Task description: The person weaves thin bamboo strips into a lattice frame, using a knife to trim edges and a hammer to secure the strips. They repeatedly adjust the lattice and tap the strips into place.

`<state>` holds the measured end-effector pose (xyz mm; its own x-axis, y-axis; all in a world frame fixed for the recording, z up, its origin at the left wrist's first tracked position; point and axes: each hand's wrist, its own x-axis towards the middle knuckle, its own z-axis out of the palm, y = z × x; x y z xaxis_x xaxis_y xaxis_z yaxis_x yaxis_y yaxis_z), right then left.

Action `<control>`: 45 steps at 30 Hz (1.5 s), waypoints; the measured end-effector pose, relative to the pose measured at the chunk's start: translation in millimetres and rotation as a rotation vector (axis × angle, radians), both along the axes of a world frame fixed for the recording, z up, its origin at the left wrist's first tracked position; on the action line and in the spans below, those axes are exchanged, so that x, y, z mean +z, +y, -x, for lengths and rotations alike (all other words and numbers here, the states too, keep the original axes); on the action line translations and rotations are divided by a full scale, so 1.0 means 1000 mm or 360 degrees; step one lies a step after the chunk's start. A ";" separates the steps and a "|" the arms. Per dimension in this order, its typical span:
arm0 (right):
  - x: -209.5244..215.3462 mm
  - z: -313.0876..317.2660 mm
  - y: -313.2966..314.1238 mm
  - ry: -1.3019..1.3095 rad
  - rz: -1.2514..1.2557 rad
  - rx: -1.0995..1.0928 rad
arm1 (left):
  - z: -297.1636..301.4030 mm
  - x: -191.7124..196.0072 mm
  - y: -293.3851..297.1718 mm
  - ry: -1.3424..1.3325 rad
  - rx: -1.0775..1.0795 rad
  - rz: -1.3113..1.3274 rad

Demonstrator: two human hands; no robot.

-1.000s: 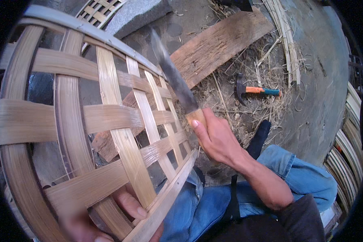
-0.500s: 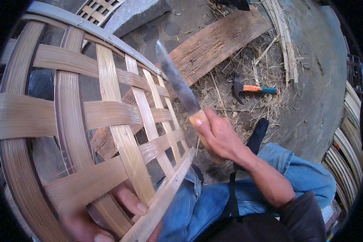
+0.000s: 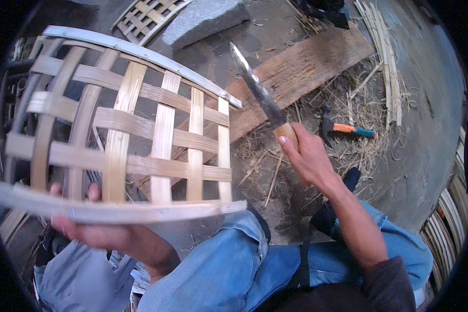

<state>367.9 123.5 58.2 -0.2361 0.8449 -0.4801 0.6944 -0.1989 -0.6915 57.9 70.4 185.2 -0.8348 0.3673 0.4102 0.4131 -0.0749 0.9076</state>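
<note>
A woven bamboo panel [image 3: 117, 144] with flat lattice strips and two pale edge rails is held up at the left. Around its lower rail my left hand [image 3: 96, 234] is closed, thumb beneath and fingertips showing through the gaps. My right hand [image 3: 312, 158] grips the wooden handle of a long knife [image 3: 260, 91], whose blade slants up and to the left, apart from the panel. Below the blade, a wide rough wooden plank [image 3: 307, 65] lies on the ground. A claw hammer [image 3: 348, 128] with an orange and green handle rests on shavings right of my right hand.
Bamboo shavings [image 3: 366, 153] litter the floor around the plank. Long split strips [image 3: 385, 62] lie at the upper right, and more are stacked [image 3: 444, 218] at the right edge. A grey stone block [image 3: 205, 21] and another woven panel [image 3: 148, 18] are at the top.
The woven panel has swung away from me and tilted flatter, with my left hand now under its lower rail. My right hand and the knife sit farther right in view.
</note>
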 end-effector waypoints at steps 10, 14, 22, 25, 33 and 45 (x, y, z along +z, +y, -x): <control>0.016 -0.024 0.031 0.0051 -0.0269 -0.0100 | 0.091 -0.101 -0.005 -0.1042 -0.0325 0.0062; 0.025 -0.038 0.046 -0.0059 -0.0206 -0.0127 | 0.075 -0.148 0.013 -0.1182 -0.0288 0.0178; 0.019 -0.045 0.047 -0.0085 -0.0376 0.0033 | 0.102 -0.205 0.015 -0.1161 -0.0406 0.0513; 0.019 -0.044 0.049 -0.0087 -0.0432 0.0133 | 0.098 -0.214 0.019 -0.1193 -0.0363 0.0541; 0.027 -0.050 0.057 -0.0064 -0.0523 0.0272 | 0.108 -0.196 0.037 -0.0872 -0.0388 0.0722; 0.008 0.039 0.027 0.0947 -0.0143 -0.0822 | 0.123 -0.099 0.187 -0.0104 -0.1415 0.1092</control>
<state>328.7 150.9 66.4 0.0008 0.9471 -0.3210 0.0381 -0.3208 -0.9464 -65.5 257.4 86.2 -0.1764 0.9739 -0.1426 0.4122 0.2046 0.8878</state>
